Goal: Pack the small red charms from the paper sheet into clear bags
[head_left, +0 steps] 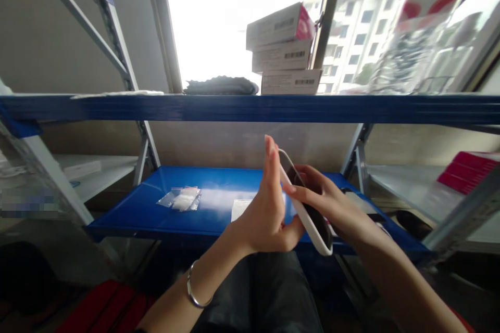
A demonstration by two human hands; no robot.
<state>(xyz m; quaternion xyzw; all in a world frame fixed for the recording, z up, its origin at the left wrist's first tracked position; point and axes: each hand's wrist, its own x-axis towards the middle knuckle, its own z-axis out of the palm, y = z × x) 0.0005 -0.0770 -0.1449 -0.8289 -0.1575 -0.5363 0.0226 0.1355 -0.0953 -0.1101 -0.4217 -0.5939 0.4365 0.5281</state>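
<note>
A dark-screened phone in a white-rimmed case [312, 221] stood tilted between the person's hands, above a blue steel shelf [117, 226]. The left hand [265, 208] had its fingers pressed together, upright against the case's edge, with the thumb beneath; the right hand [320, 195] curled its fingers over the phone's face, pinching it. A small clear plastic bag [178, 199] and a white paper slip [240, 209] lay on the shelf, apart from the hands.
</note>
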